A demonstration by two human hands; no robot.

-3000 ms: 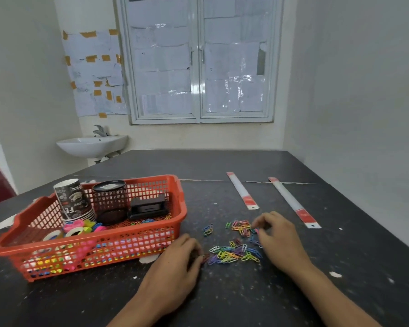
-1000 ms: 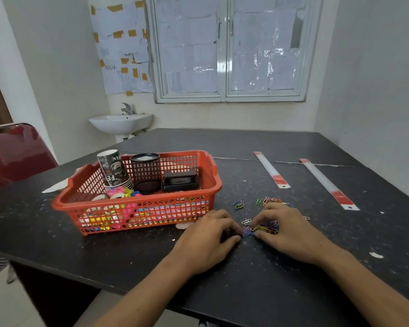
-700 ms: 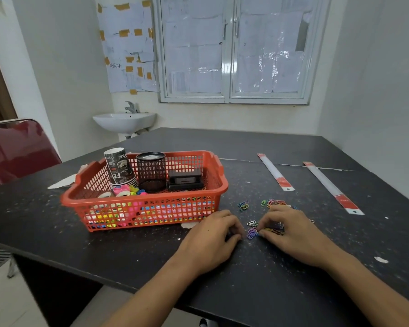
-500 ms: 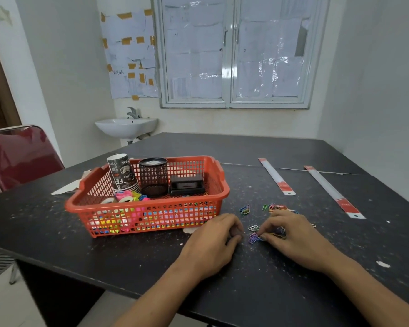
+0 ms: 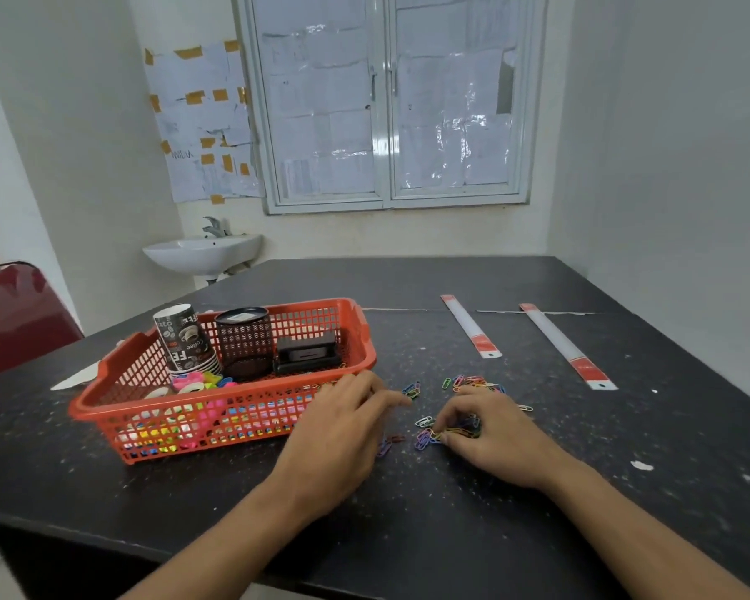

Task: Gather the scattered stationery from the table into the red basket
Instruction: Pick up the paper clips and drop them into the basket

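Coloured paper clips lie scattered on the black table [image 5: 408, 534] to the right of the red basket [image 5: 365, 335]. One heap of clips [image 5: 427, 435] sits under the fingertips of my right hand [image 5: 499, 435], whose curled fingers rake and pinch it. A looser bunch of clips [image 5: 473, 381] lies just beyond that hand, and a small cluster of clips [image 5: 412, 389] lies off the fingertips of my left hand [image 5: 343, 426]. That hand hovers low by the basket's near right corner, fingers stretched out and blurred, holding nothing I can see.
The basket holds stacked paper cups [image 5: 183, 339], a black mesh pen holder [image 5: 243, 339], a black stapler-like block [image 5: 306, 352] and tape rolls [image 5: 191, 385]. Two white-and-red rulers [image 5: 470, 326] [image 5: 566, 346] lie farther back. A red chair [image 5: 14, 318] stands left; the table's front edge is close.
My left hand has uncurled and reached forward along the basket toward the small cluster. My right hand has kept raking the clips into a tighter heap. The camera has shifted.
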